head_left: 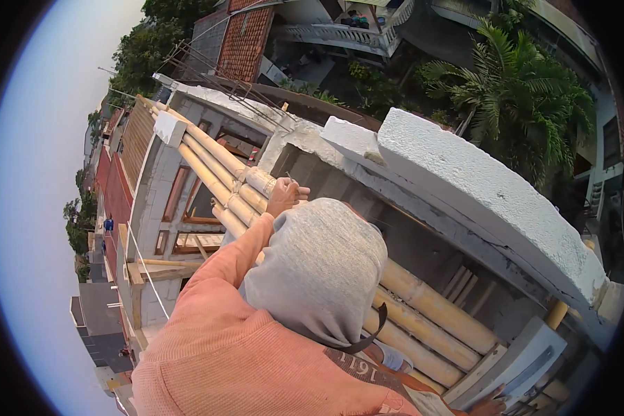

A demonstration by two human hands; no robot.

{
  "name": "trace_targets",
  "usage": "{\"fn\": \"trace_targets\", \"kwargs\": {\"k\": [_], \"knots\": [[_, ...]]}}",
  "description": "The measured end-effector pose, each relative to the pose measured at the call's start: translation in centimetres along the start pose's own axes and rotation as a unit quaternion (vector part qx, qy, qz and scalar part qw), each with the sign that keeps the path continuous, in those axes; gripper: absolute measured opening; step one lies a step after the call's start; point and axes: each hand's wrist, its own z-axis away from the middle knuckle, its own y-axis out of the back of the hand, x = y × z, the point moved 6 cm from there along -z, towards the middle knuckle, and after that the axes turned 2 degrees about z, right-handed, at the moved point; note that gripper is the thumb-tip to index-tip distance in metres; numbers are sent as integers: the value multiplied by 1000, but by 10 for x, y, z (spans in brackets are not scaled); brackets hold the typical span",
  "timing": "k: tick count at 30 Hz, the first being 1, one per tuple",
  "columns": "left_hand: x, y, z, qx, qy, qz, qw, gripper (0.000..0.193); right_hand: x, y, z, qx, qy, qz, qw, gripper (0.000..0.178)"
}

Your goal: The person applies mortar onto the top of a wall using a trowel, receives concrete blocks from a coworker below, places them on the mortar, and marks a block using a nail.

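Note:
Neither of my hands shows plainly; my left hand is out of view. At the lower right rim, a partly cut-off hand [491, 404] lies beside a pale slab [534, 353]; it may be my right hand, and its grip is unclear. Directly before me a person in a salmon sweater [236, 360] and grey cap [319, 263] bends over a bundle of bamboo poles [218, 163]. That person's left hand [288, 195] is closed at a binding on the poles, with a thin wire-like end at its fingers. Their other arm is hidden by the body.
More bamboo poles [430, 305] run below toward the lower right. Thick white blocks [464, 159] top the wall at right, with a deep gap beside it. Rebar rods [236, 90] stick out beyond. A drop to rooftops [118, 166] lies left; a palm [513, 90] stands right.

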Motion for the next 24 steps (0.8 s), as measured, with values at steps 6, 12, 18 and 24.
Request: {"fn": "trace_targets", "kwargs": {"k": [6, 12, 18, 24], "knots": [[48, 16, -73, 16, -45, 191, 980, 30, -17, 52, -63, -137, 42, -126, 982, 43], [61, -15, -138, -51, -39, 293, 954, 35, -18, 141, -147, -323, 32, -277, 904, 42], [-20, -32, -202, -40, 53, 86, 994, 48, -22, 218, -226, -431, 34, -331, 839, 44], [-63, -89, -216, -24, 104, 143, 984, 44, -32, 263, -281, -492, 48, -334, 803, 47]]}}
